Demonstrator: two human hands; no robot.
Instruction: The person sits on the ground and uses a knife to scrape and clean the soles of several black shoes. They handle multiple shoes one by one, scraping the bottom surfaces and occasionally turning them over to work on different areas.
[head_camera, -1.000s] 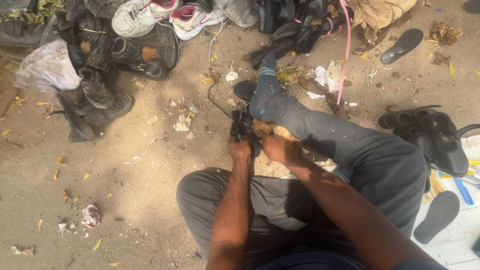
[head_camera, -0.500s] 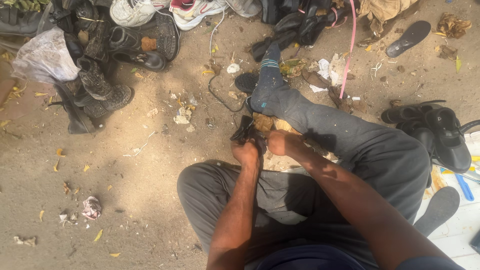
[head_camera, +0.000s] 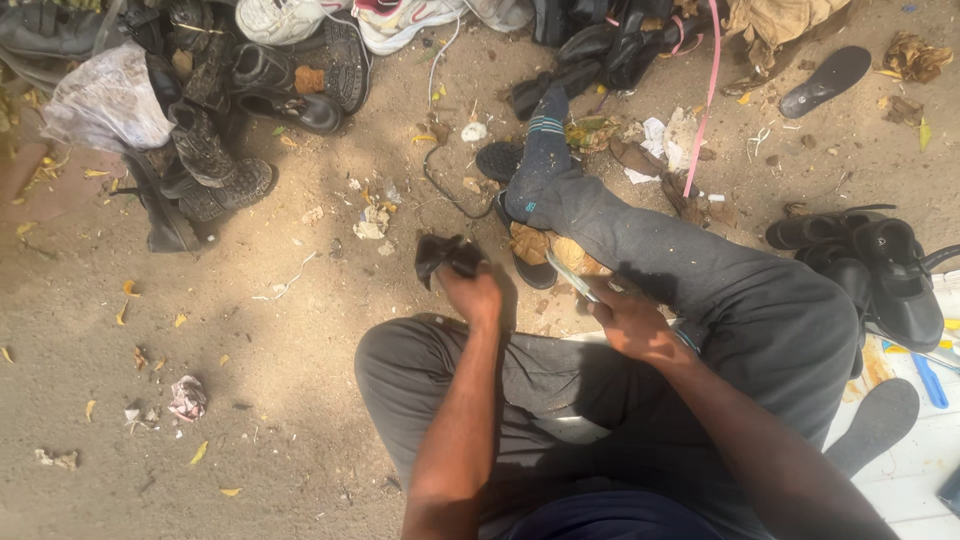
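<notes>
- Head view: the left hand is closed around a crumpled black leather piece, holding it just above the sandy ground in front of the bent left knee
- The right hand is closed around a thin flat blade-like tool, pale greenish, its tip pointing up and left toward the leather piece but apart from it
- To do this step well, I judge the left grip should keep the leather taut and steady, fingers clear of the tool's line, while the right hand brings the edge in slowly and away from the thigh
- A tan, worn sole lies under the outstretched leg beside a dark shoe; keeping the work close over it would spare reaching
- Packages and wrappers: a whitish plastic bag, crumpled and bulging, sits near the top left corner of the ground against a heap of dark boots
- Scraps of white paper lie near the top middle beside a pink cord
- A small crumpled pinkish wrapper lies at the lower left
- A blue pen-like stick rests on a white tiled surface at the right edge
- No readable sign or label shows
</notes>
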